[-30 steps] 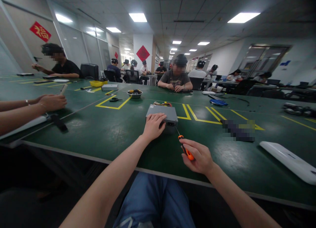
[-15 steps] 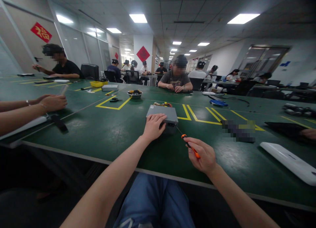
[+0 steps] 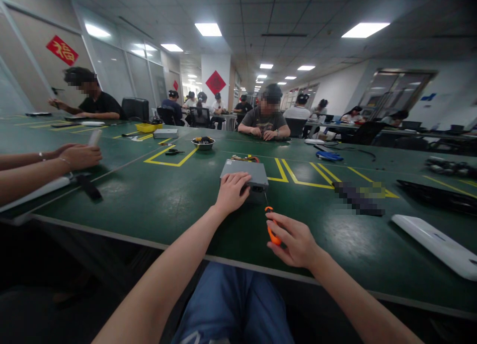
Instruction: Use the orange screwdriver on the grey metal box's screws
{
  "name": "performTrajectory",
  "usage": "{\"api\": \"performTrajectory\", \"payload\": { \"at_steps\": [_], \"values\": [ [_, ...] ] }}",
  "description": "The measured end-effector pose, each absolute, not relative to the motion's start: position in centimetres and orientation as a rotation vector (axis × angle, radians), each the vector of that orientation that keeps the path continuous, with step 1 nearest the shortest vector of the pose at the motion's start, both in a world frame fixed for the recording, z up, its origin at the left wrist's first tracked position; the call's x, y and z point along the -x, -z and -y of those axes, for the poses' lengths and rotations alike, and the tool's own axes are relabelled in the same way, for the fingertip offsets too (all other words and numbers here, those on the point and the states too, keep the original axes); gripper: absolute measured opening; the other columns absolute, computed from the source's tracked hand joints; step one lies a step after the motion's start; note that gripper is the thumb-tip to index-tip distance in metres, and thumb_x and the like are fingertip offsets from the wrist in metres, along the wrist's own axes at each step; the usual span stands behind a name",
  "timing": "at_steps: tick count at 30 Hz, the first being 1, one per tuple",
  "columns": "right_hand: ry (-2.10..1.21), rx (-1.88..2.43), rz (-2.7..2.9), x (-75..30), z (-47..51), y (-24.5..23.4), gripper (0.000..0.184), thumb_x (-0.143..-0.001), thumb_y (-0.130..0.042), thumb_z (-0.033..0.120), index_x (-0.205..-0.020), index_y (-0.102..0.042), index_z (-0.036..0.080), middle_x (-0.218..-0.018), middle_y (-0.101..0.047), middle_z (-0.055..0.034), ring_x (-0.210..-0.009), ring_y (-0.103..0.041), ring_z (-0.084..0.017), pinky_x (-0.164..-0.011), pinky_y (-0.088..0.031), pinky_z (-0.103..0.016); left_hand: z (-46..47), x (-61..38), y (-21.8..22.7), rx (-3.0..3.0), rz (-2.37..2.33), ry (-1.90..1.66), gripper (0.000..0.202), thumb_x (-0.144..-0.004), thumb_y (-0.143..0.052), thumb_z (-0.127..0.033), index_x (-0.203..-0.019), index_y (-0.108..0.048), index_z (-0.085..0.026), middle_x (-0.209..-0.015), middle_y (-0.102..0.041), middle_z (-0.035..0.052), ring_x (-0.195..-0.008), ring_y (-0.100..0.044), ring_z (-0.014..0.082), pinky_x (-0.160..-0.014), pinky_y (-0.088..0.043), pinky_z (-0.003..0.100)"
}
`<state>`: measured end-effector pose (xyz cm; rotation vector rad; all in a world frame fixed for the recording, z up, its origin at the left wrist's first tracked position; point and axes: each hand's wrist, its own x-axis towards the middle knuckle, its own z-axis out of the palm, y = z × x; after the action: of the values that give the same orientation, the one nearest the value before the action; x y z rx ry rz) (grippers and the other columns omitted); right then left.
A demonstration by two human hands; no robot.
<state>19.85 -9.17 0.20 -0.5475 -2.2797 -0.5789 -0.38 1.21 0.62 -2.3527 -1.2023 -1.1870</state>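
A grey metal box (image 3: 246, 171) with coloured wires at its far end lies on the green table (image 3: 164, 200) in front of me. My left hand (image 3: 231, 191) rests on its near left corner, fingers curled over the top and the near face. My right hand (image 3: 292, 239) grips an orange-handled screwdriver (image 3: 272, 229), whose thin shaft points at the box's near face.
A white panel (image 3: 436, 244) lies at the right. A co-worker's hands (image 3: 76, 155) work at the left, beside a white strip and a dark tool. Further back are a metal bowl (image 3: 203, 142), scissors, blue cable, yellow floor-tape markings and several seated people.
My right hand has swung the screwdriver from a slant to nearly straight at the box and moved a little left. My left hand has stayed on the box.
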Motion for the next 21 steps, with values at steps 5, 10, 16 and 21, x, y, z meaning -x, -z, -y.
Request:
{"api": "performTrajectory", "payload": {
  "at_steps": [5, 10, 16, 21],
  "values": [
    [0.456, 0.56, 2.178, -19.9, 8.9, 0.17, 0.034, -0.08, -0.058, 0.036, -0.105, -0.044, 0.017, -0.105, -0.059, -0.0169, -0.091, -0.063, -0.023, -0.068, -0.055, -0.032, -1.11, 0.43, -0.73, 2.354, 1.213, 1.172, 0.032, -0.085, -0.049, -0.024, -0.117, -0.053, -0.025, -0.123, -0.057, 0.0021, -0.115, -0.048, 0.0183, -0.098, -0.031, 0.037],
    [0.499, 0.57, 2.339, -19.8, 9.14, -0.02, 0.035, -0.084, -0.049, 0.034, -0.114, -0.05, 0.015, -0.113, -0.055, -0.0184, -0.091, -0.063, -0.023, -0.068, -0.055, -0.031, -1.13, 0.44, -0.74, 2.353, 1.208, 1.183, 0.031, -0.085, -0.048, -0.024, -0.116, -0.054, -0.025, -0.123, -0.057, 0.0024, -0.115, -0.048, 0.0183, -0.098, -0.031, 0.037],
    [0.47, 0.549, 2.254, -19.81, 8.98, 0.29, 0.036, -0.082, -0.055, 0.031, -0.112, -0.045, 0.014, -0.111, -0.058, -0.0189, -0.096, -0.062, -0.024, -0.071, -0.055, -0.033, -1.19, 0.44, -0.74, 2.352, 1.204, 1.184, 0.032, -0.085, -0.049, -0.025, -0.116, -0.053, -0.025, -0.122, -0.057, 0.0024, -0.114, -0.049, 0.0182, -0.098, -0.031, 0.037],
    [0.411, 0.579, 2.276, -19.71, 8.9, 0.41, 0.038, -0.08, -0.057, 0.035, -0.11, -0.044, 0.016, -0.111, -0.058, -0.0188, -0.094, -0.063, -0.023, -0.069, -0.055, -0.032, -1.27, 0.46, -0.69, 2.362, 1.202, 1.199, 0.032, -0.085, -0.049, -0.025, -0.116, -0.053, -0.025, -0.123, -0.057, 0.0015, -0.115, -0.048, 0.0176, -0.099, -0.03, 0.037]
  ]
}}
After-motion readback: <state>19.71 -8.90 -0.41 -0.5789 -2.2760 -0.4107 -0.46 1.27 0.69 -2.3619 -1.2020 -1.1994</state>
